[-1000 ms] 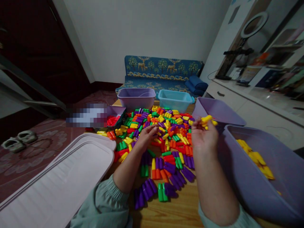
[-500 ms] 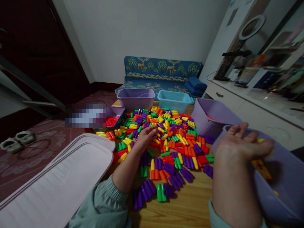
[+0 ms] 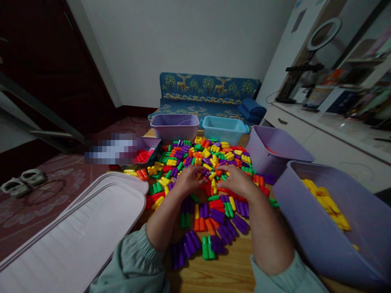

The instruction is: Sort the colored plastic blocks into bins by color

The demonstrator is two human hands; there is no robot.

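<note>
Our left hand [image 3: 190, 182] and right hand [image 3: 237, 182] lie palm down, side by side, on the pile of blocks [image 3: 214, 156] mid-counter. The fingers are curled, and we cannot tell whether they grip any. Nearer blocks lie flat, long axes pointing away from us; farther ones point every way. Bare counter [image 3: 235, 268] shows only near us — a purple bin [image 3: 320, 252] crowds the right, a lid [image 3: 76, 232] the left.

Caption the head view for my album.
Left hand and right hand touch coloured blocks beside a purple bin.
</note>
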